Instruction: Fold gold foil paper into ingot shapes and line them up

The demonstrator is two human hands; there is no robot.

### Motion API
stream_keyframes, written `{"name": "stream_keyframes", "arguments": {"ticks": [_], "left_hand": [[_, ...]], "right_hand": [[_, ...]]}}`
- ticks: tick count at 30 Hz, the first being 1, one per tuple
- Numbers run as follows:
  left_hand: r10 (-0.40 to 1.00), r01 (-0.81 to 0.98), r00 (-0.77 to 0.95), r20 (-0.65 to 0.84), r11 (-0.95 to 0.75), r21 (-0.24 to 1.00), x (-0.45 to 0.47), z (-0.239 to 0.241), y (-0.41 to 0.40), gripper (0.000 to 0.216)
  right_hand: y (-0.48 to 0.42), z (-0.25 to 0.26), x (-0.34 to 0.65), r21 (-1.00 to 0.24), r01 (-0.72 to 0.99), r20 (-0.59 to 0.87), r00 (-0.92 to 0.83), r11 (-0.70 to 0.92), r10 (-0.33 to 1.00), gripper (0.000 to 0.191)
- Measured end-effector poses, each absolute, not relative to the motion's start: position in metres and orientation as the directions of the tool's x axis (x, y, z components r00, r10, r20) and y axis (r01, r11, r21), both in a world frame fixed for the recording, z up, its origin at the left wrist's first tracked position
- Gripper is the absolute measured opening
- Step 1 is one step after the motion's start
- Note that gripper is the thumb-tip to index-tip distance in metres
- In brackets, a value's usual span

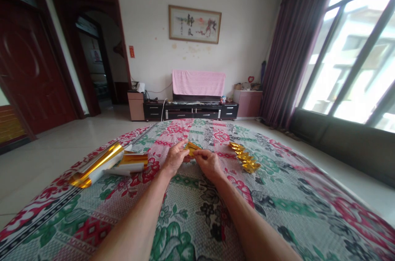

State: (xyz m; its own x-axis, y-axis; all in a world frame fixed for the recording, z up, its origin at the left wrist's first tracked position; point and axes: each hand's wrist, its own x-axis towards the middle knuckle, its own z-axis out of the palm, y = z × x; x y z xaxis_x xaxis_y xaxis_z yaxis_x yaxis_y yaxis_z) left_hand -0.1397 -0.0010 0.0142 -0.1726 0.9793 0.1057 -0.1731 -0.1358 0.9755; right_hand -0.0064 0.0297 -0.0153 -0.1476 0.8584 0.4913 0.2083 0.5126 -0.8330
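Between my two hands is a small piece of gold foil paper [191,148], held just above the flowered cloth. My left hand [176,156] grips its left side with thumb and fingers. On the other side, my right hand [210,163] pinches its lower right edge. The fingertips partly cover the paper, so its full shape is hidden. Right of my hands lies a row of several folded gold paper pieces [246,156], with pointed ends. To the left rest loose, curled sheets of gold foil paper [105,162] with white backs.
A patterned cloth [185,236] in red, green and grey covers the round-edged surface under my hands. Beyond it stand a black TV cabinet [193,111] and a pink cloth [199,82] draped over something. A purple curtain [293,43] hangs by the window at right.
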Motion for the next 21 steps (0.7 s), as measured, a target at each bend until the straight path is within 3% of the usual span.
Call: {"name": "stream_keyframes", "arguments": {"ticks": [12,17,21], "left_hand": [[0.98,-0.268,-0.195,0.048,-0.1,0.958,-0.155,0.014,-0.001,0.061],[0.999,-0.158,-0.031,0.027,-0.031,0.987,-0.145,0.014,-0.004,0.033],[0.996,-0.159,-0.089,0.022,-0.036,0.987,-0.138,0.014,-0.001,0.03]], "right_hand": [[0.017,0.0,-0.004,-0.939,-0.061,0.345,-0.155,0.34,0.926,0.024],[0.016,0.003,-0.003,-0.937,-0.109,0.344,-0.129,0.331,0.93,0.025],[0.016,0.002,-0.005,-0.92,-0.136,0.39,-0.204,0.369,0.898,0.022]]}}
